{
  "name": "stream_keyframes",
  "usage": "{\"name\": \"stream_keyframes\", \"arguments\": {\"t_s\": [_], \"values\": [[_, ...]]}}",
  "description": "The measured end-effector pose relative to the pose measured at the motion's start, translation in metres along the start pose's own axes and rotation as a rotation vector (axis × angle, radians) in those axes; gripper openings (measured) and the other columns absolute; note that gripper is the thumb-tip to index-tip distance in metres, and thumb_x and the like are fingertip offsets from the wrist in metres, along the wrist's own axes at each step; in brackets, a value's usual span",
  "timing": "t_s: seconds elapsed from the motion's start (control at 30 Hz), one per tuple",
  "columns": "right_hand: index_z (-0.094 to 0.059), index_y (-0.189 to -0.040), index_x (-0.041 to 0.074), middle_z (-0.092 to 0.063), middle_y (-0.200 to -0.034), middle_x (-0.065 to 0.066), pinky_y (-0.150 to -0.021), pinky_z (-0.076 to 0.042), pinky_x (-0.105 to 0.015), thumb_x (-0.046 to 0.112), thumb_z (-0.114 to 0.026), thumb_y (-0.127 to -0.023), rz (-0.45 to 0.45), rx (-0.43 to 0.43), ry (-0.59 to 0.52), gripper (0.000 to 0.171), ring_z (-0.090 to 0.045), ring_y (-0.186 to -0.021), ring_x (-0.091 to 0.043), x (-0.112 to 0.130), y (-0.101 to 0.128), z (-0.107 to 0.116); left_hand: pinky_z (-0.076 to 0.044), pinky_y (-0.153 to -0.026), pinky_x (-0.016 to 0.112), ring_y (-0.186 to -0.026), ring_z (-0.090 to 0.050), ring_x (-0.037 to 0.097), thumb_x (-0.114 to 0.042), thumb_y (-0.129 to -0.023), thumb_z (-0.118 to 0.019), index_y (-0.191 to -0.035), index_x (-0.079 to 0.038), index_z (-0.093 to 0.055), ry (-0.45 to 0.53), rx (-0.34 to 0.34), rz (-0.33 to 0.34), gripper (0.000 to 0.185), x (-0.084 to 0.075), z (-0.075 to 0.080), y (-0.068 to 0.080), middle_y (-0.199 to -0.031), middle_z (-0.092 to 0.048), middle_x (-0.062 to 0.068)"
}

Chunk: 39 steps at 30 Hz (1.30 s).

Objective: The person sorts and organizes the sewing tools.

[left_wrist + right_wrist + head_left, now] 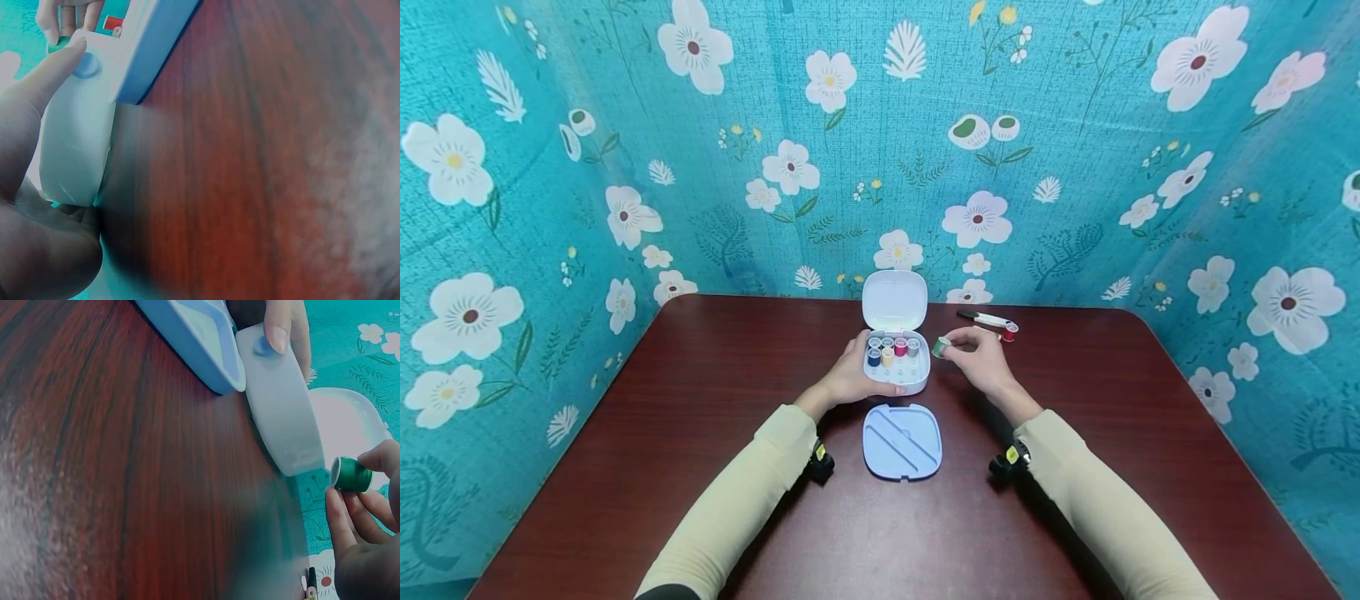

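Observation:
A small white sewing-kit box stands open on the dark red table, its lid raised at the back. Several thread spools sit inside. My left hand grips the box from its left side, thumb on the front wall. My right hand pinches a green thread spool just right of the box; the same spool shows between its fingertips in the right wrist view.
A pale blue tray insert lies in front of the box. Behind my right hand lie a small black-and-white tool and a red spool. Floral teal cloth walls enclose the table on three sides.

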State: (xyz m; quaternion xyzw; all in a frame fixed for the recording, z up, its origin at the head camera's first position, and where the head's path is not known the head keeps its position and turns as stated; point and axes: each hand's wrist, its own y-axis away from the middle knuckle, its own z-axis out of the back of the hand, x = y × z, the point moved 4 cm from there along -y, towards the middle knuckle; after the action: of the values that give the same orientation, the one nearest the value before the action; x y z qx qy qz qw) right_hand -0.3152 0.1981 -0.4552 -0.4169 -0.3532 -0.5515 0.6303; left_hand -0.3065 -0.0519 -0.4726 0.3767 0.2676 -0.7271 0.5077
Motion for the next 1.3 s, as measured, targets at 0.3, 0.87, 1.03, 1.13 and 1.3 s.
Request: {"name": "stream_keyframes", "arguments": {"t_s": [0.3, 0.87, 1.03, 1.13, 1.3], "values": [[-0.073, -0.108, 0.001, -0.072, -0.104, -0.015, -0.073, -0.051, -0.026, 0.011, -0.074, -0.092, 0.003, 0.038, 0.020, 0.019, -0.063, -0.092, -0.026, 0.008, -0.001, -0.011, -0.041, -0.107, 0.048, -0.124, -0.046, 0.026, -0.042, -0.067, -0.096, -0.155, -0.010, -0.026, 0.005, 0.000, -0.011, 0.117, 0.000, 0.000, -0.001, -0.139, -0.044, 0.012], [-0.073, -0.106, 0.001, -0.075, -0.099, -0.012, -0.084, -0.057, -0.040, 0.008, -0.078, -0.088, 0.149, 0.102, 0.157, 0.021, -0.070, -0.087, -0.023, 0.031, -0.007, -0.031, -0.040, -0.107, 0.046, -0.124, -0.047, 0.028, -0.040, -0.067, -0.097, -0.154, -0.008, -0.027, 0.023, 0.003, -0.020, 0.117, 0.002, 0.001, -0.002, -0.139, -0.043, 0.016], [-0.074, -0.107, 0.000, -0.075, -0.101, -0.013, -0.084, -0.058, -0.041, 0.008, -0.078, -0.087, 0.203, 0.116, 0.221, 0.021, -0.072, -0.090, -0.023, 0.040, -0.005, -0.042, -0.040, -0.107, 0.046, -0.124, -0.047, 0.028, -0.040, -0.067, -0.097, -0.155, -0.008, -0.026, 0.027, 0.008, -0.019, 0.118, 0.003, 0.000, -0.002, -0.141, -0.042, 0.016], [-0.075, -0.107, 0.001, -0.076, -0.100, -0.013, -0.082, -0.059, -0.041, 0.008, -0.078, -0.086, 0.231, 0.115, 0.262, 0.022, -0.073, -0.090, -0.024, 0.044, -0.005, -0.047, -0.040, -0.106, 0.046, -0.124, -0.046, 0.028, -0.039, -0.067, -0.097, -0.155, -0.008, -0.026, 0.031, 0.012, -0.026, 0.117, 0.003, 0.000, -0.002, -0.140, -0.042, 0.016], [-0.075, -0.110, 0.001, -0.076, -0.102, -0.012, -0.081, -0.059, -0.038, 0.009, -0.079, -0.088, 0.230, 0.127, 0.318, 0.024, -0.074, -0.091, -0.022, 0.047, -0.006, -0.053, -0.040, -0.106, 0.045, -0.124, -0.046, 0.027, -0.037, -0.068, -0.096, -0.155, -0.008, -0.026, 0.032, 0.014, -0.034, 0.116, 0.003, 0.001, -0.002, -0.140, -0.042, 0.015]]}}
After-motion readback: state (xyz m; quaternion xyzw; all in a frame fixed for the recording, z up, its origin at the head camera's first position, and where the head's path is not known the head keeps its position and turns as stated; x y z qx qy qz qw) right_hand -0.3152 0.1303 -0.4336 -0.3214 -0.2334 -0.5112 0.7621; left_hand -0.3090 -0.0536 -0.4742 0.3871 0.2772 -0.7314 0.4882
